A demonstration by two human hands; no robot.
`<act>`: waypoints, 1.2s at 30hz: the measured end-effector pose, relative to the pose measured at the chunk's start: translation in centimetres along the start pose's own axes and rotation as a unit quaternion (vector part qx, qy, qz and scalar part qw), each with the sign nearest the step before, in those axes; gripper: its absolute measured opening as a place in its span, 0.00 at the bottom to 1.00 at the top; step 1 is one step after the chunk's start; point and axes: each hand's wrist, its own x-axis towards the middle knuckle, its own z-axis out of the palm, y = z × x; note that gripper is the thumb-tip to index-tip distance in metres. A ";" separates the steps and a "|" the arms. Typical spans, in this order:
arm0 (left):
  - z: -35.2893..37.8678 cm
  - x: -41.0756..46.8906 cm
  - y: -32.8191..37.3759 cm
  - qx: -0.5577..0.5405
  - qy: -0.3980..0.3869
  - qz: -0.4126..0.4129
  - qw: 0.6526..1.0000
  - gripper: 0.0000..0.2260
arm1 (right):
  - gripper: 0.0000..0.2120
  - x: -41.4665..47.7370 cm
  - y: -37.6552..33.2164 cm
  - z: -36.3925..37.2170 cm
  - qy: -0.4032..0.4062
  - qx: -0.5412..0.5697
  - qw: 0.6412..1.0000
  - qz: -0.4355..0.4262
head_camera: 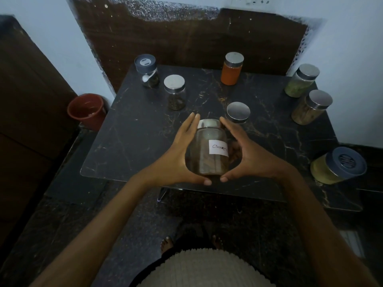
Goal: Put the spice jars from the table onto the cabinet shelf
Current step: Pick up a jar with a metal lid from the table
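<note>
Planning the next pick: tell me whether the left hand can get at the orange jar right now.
Probably not yet. The left hand and right hand both cup the labelled jar. Once freed, the path to the orange jar looks open across bare table.

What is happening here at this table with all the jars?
A person stands at a dark marble-look table and holds a labelled jar between both hands, the left hand on one side and the right hand on the other. The jar has a white handwritten label and brown contents. Seven other spice jars remain on the table, among them an orange one at the back and a yellow one at the right edge. No cabinet shelf is visible in this view.
</note>
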 end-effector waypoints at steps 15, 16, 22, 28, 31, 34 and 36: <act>-1.3 0.1 -0.1 -0.011 0.000 0.007 1.000 0.59 | 0.64 -0.1 -0.1 0.4 0.012 0.008 1.000 -0.006; -1.6 0.2 -0.1 0.007 -0.007 0.011 1.000 0.59 | 0.64 0.0 -0.2 0.4 0.016 0.002 1.000 -0.008; -2.9 0.1 0.5 -0.008 -0.004 0.030 0.999 0.56 | 0.65 0.0 -1.2 -0.1 0.026 -0.014 0.999 -0.022; -4.9 0.7 1.1 0.035 0.005 0.068 0.997 0.56 | 0.65 1.5 -3.4 -0.7 0.046 -0.115 0.992 -0.033; -7.0 1.3 1.7 0.078 0.026 0.092 0.992 0.56 | 0.64 2.3 -5.6 -1.3 0.079 -0.139 0.985 -0.059; -10.6 2.3 3.5 0.153 0.058 0.144 0.976 0.56 | 0.62 3.6 -9.1 -2.4 0.129 -0.161 0.973 -0.106; -13.3 3.1 5.1 0.195 0.078 0.173 0.962 0.56 | 0.62 4.6 -11.5 -3.4 0.163 -0.178 0.960 -0.143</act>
